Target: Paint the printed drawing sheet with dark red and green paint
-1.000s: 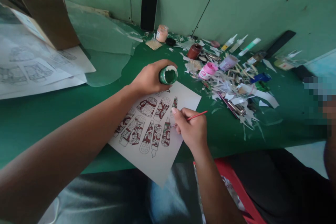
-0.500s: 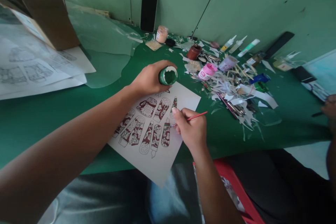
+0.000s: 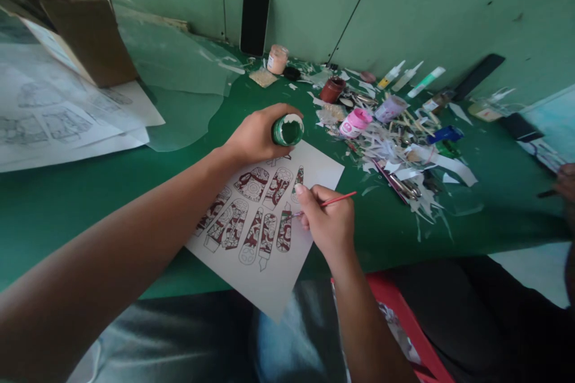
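My left hand [image 3: 257, 134] is wrapped round a small jar of green paint [image 3: 288, 130], tilted so its open mouth faces me, over the top edge of a white sheet [image 3: 269, 293]. The sheet bears several printed tapered shapes with floral patterns, partly coloured dark red, with some green on the right-hand ones. In my right hand [image 3: 330, 218] a thin red-handled paintbrush [image 3: 339, 198] is pinched between thumb and fingers. Its tip meets the upper part of a patterned shape [image 3: 284, 230] at the sheet's right side. My left forearm crosses in front of the sheet's left edge.
Paper scraps [image 3: 386, 155] are heaped at the right, with a pink paint jar [image 3: 356, 122], a lilac jar [image 3: 390, 109] and a dark red jar [image 3: 332, 90]. A phone [image 3: 254, 19] leans on the wall. A cardboard box [image 3: 92, 42] stands left. Another person's hand [image 3: 566, 182] shows far right.
Hardly anything differs: the brush tip and my right hand have shifted very slightly. The other person's hand at the far right has moved a little. My left hand keeps the jar in place.
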A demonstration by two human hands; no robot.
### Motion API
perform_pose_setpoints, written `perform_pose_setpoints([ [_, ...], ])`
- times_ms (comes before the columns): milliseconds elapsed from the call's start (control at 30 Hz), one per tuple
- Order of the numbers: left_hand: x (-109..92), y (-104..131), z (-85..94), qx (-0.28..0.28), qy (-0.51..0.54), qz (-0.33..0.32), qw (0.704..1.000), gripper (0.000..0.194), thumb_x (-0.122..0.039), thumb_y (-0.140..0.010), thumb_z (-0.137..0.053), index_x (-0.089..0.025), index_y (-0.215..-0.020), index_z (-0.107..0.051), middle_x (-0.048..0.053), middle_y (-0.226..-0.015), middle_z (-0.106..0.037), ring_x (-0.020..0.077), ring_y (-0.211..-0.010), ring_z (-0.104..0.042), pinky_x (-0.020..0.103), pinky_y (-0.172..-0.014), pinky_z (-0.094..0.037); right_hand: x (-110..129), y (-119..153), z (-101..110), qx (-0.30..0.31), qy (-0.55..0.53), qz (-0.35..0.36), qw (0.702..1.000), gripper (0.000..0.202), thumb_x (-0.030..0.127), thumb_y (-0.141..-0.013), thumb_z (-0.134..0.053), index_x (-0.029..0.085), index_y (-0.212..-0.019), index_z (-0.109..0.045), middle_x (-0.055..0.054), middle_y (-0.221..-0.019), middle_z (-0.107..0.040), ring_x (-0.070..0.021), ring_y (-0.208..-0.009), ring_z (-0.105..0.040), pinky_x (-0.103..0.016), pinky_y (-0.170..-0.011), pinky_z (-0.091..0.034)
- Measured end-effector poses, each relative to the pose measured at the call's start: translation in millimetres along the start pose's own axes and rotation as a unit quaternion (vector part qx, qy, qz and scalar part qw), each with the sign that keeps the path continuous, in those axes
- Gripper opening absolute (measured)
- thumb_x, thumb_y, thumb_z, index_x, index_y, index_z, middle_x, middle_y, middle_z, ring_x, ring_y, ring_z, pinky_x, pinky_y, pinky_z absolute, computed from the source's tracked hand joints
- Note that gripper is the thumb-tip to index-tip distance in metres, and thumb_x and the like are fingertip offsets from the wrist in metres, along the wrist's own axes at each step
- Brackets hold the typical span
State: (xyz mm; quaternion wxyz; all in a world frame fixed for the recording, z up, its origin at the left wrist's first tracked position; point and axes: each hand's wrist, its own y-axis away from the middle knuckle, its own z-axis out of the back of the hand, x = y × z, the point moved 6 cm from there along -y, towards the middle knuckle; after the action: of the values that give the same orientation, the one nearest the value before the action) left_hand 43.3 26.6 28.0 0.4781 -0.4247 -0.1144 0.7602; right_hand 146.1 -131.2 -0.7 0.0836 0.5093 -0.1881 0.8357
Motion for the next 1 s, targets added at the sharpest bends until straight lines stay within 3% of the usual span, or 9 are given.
perform_pose_setpoints([
  [1000,1.5,-0.6,-0.7,-0.003,0.006,-0.009,1.0,0.053,-0.022,-0.066,-0.071,-0.016,-0.118,-0.062,0.009,-0.123,-0.067,0.0281,-0.115,-0.065,0.037,-0.097,-0.051,-0.4,1.6,-0.7,0.003,0.013,0.004,1.0,0.048,0.038,-0.089,-0.056,0.023,-0.047,-0.039,0.006,-0.036,-0.044,-0.0067,-0.036,-0.042,-0.021,-0.042,-0.033],
])
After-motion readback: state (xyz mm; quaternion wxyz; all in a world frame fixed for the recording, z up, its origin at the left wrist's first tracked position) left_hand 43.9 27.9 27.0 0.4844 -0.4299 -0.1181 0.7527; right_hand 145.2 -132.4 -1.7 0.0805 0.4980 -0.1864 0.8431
